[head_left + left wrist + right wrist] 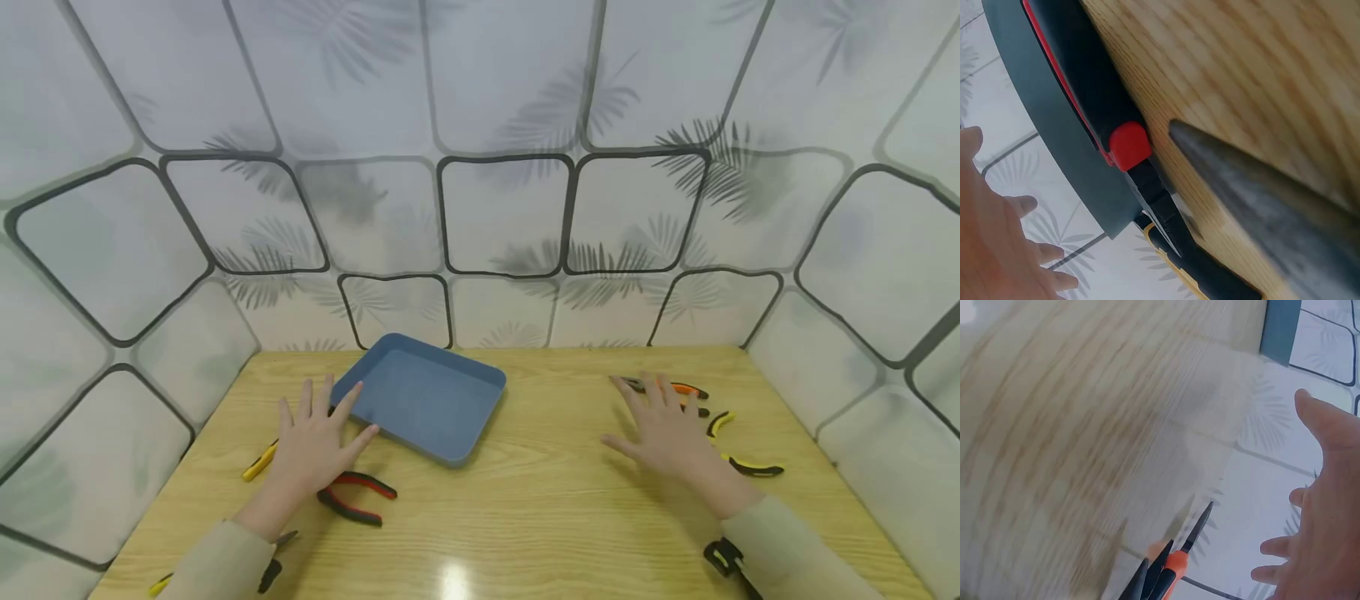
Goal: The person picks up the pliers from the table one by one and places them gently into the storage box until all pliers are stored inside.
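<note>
My left hand (311, 446), fingers spread, hovers left of the blue tray (491, 421) with nothing in its grasp. Beneath it lie pliers with red and black handles (360, 478) and a tool with a yellow and black handle (260, 461). Their heads are hidden by the hand in the head view. Close to the left wrist camera is a blurred grey pointed tip (1241, 187). Opposite, my right hand (667, 433) is held spread and bare over the right side. Orange-handled pliers (688, 389) and yellow-handled pliers (753, 469) lie partly covered by it.
The wooden table (540, 517) meets patterned fabric walls (502, 217) at its back and sides. At the front left, a yellow handle (160, 585) and a dark pointed tip (287, 537) show around the left sleeve (221, 562). A black wrist mount (722, 557) sits by the right sleeve.
</note>
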Motion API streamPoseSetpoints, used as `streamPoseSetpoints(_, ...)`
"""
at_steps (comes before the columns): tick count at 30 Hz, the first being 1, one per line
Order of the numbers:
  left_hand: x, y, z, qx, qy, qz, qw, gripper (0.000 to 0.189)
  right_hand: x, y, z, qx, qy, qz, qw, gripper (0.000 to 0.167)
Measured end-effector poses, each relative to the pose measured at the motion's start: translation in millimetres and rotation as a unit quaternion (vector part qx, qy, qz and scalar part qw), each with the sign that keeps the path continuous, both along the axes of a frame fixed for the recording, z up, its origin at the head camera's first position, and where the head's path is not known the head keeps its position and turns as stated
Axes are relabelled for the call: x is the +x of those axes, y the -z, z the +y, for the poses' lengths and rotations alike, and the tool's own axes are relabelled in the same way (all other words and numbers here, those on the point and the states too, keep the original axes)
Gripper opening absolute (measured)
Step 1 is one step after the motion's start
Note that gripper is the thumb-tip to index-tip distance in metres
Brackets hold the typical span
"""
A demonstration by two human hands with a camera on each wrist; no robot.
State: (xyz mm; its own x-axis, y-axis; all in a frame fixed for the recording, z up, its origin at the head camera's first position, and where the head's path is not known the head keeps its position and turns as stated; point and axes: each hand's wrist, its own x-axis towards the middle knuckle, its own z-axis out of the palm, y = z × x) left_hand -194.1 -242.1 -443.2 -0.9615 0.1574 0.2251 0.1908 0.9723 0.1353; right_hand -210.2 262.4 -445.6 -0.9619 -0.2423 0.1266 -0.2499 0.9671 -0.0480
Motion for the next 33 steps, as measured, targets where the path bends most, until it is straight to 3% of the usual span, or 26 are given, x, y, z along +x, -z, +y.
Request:
streamPoseSetpoints(20,-17.8,5.5,-10.9,-0.012,-0.014,-0.019,0.9997,0.079,-6.8,-1.7,-29.7,-0.025,-0.035,0.009,0.9990,0.089)
streamPoseSetpoints(33,-31.1,2.0,-14.1,0.007,-0.026,-0.047,0.9985,0.076,-15.2,0.5,-52.2,-0.031,-0.049,0.005,0.9983,0.087)
